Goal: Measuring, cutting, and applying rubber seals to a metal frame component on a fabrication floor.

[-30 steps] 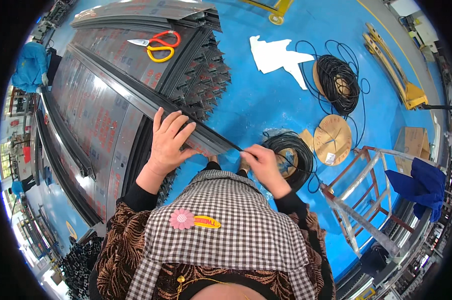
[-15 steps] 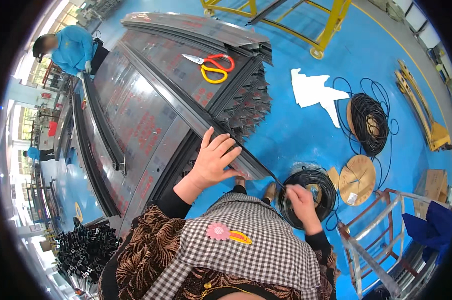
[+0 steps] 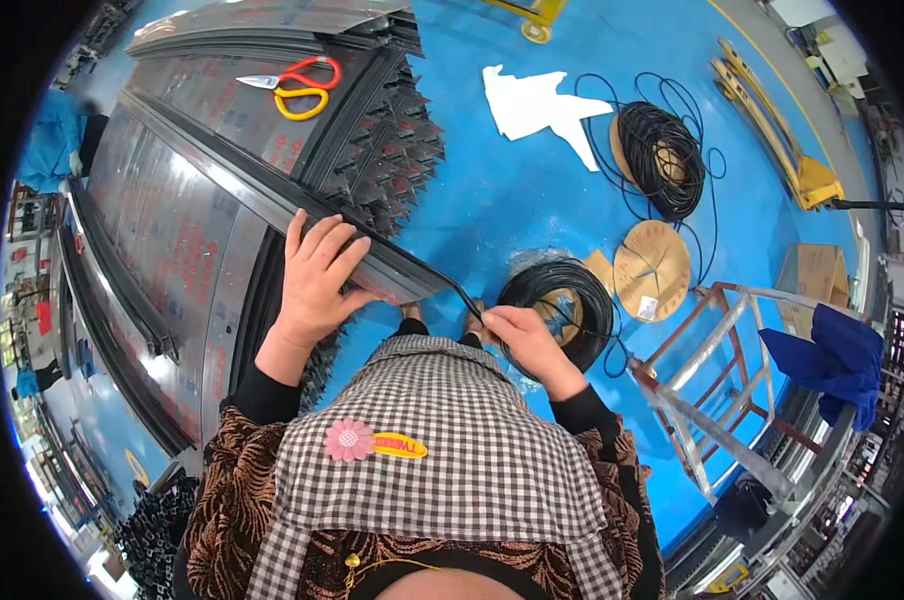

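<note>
A long dark-grey metal profile [image 3: 242,188] runs diagonally across the stack, its near end close to my body. My left hand [image 3: 317,270] lies over this profile with its fingers spread, fingertips at the groove and thumb along the near side. A thin black rubber strip [image 3: 454,284] follows the groove and comes off the profile's end in a bend. Between thumb and fingers of my right hand [image 3: 527,345], the free part of the strip is pinched. Scissors [image 3: 297,87] with red and yellow handles rest on the stack beyond my left hand.
Coiled black strip [image 3: 562,278] lies on the blue floor right of my feet. Farther off are another coil [image 3: 662,160], a cardboard disc [image 3: 652,270] and white sheeting [image 3: 542,105]. A metal frame [image 3: 707,370] stands at right. A co-worker's blue sleeve [image 3: 52,140] shows at far left.
The whole view has shifted, moving things toward the upper left. My left hand keeps its place on the profile. My right hand's closed grip now shows as a thumb pinch, and the strip bends more.
</note>
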Demonstrator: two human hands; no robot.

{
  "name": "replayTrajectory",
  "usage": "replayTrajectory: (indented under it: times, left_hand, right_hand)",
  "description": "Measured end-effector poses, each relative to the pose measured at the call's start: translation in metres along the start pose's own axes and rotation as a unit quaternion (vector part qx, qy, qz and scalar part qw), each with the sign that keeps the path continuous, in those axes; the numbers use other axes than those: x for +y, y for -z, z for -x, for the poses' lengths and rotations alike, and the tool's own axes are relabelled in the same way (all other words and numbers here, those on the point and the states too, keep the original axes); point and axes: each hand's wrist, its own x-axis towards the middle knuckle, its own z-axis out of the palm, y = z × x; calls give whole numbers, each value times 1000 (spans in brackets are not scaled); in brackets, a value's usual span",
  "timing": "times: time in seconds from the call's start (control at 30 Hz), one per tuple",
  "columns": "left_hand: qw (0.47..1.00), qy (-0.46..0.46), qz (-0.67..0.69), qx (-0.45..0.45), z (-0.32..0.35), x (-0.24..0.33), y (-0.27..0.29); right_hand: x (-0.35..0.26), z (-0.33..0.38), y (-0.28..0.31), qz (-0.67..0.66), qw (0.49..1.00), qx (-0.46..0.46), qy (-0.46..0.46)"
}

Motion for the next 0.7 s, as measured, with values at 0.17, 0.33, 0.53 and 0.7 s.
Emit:
replayTrajectory:
  times: [0.17, 0.33, 0.53, 0.7]
  left_hand:
    - [1000, 8, -5, -17, 2, 1, 0]
    - [1000, 8, -6, -9, 3, 4, 0]
    - [1000, 4, 2, -8, -1, 0, -1]
    - [1000, 6, 0, -13, 1, 2, 1]
  right_hand:
    - [-1, -7, -1, 71, 996, 53, 27]
    - [-14, -18, -17, 181, 973, 94, 109]
    - [5, -13, 4, 125, 986, 72, 80]
    - [-2, -20, -12, 207, 963, 61, 159]
